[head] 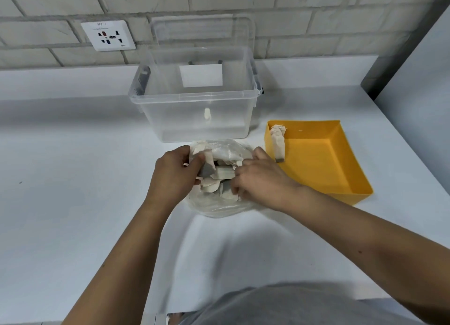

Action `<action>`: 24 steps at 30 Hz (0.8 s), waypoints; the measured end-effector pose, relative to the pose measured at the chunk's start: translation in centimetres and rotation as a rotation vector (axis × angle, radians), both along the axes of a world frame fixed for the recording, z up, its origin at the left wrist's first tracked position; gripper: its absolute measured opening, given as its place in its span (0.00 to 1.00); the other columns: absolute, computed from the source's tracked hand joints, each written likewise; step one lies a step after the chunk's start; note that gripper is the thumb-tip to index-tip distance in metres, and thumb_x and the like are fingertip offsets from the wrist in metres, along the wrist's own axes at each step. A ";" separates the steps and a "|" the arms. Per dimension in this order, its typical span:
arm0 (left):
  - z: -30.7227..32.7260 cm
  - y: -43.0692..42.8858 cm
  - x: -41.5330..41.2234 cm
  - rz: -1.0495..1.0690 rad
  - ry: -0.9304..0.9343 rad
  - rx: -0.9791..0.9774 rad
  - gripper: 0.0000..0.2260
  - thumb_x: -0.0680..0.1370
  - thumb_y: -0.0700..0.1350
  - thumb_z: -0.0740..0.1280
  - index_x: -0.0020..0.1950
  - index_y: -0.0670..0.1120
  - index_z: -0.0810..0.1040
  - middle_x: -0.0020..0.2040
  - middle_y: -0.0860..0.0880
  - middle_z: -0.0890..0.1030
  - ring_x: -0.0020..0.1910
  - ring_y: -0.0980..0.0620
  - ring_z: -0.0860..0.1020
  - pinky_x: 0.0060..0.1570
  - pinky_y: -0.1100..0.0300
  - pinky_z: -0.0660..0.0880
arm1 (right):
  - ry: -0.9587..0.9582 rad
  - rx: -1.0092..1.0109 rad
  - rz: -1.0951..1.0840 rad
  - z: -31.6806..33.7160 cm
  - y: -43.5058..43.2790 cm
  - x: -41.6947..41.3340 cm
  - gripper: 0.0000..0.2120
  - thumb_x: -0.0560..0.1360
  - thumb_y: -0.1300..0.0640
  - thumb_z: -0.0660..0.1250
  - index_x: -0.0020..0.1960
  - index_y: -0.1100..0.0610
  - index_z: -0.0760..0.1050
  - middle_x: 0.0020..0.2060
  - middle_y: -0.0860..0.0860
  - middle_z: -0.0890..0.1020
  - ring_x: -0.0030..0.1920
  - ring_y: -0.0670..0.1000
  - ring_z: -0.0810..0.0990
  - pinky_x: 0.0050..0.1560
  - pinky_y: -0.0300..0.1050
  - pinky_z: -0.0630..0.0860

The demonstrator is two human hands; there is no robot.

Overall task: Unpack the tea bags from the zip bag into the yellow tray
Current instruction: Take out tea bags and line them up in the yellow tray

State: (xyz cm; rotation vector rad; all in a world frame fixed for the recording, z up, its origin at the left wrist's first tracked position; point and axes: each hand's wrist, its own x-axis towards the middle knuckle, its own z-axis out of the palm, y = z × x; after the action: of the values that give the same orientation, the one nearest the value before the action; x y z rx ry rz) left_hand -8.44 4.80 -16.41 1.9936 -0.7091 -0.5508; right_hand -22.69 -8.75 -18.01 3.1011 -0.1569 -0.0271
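Note:
A clear zip bag [219, 206] full of several pale tea bags [222, 172] lies on the white counter in front of me. My left hand [176, 172] grips the bag's left rim together with a tea bag. My right hand [258, 178] reaches into the bag's opening from the right, its fingers curled among the tea bags. To the right stands the yellow tray [341, 174]; one tea bag [278, 139] leans against its left wall.
A clear plastic storage box [194, 98] stands just behind the zip bag, its lid [203, 31] leaning on the brick wall. A wall socket [108, 35] is at the back left. A grey panel borders the counter at far right.

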 end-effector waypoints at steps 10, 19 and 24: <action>-0.1 0.3 0.3 0.000 0.090 -0.018 0.10 0.81 0.47 0.64 0.50 0.44 0.83 0.45 0.47 0.86 0.41 0.52 0.85 0.47 0.50 0.83 | -0.153 0.258 -0.131 0.7 -0.7 -0.1 0.09 0.75 0.43 0.67 0.49 0.47 0.81 0.43 0.43 0.81 0.45 0.45 0.76 0.54 0.46 0.60; 1.2 -0.5 -0.9 -0.033 0.447 -0.121 0.15 0.81 0.54 0.66 0.47 0.43 0.84 0.44 0.43 0.85 0.44 0.44 0.85 0.46 0.56 0.83 | -0.370 0.872 -0.420 3.9 -1.0 1.7 0.06 0.72 0.51 0.74 0.40 0.53 0.83 0.34 0.47 0.84 0.36 0.44 0.82 0.41 0.41 0.77; 0.6 0.0 -0.8 -0.039 0.364 -0.151 0.06 0.78 0.40 0.71 0.53 0.43 0.84 0.41 0.47 0.87 0.39 0.52 0.85 0.44 0.60 0.83 | -0.388 0.919 -0.466 2.6 -0.8 1.8 0.05 0.74 0.54 0.72 0.49 0.54 0.82 0.34 0.46 0.84 0.33 0.40 0.80 0.41 0.40 0.76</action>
State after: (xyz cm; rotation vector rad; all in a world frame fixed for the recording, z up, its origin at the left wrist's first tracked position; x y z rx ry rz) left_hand -9.20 4.83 -15.83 1.6825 -0.5467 -0.8328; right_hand -20.89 -9.59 -15.37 3.7988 -1.1795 0.6724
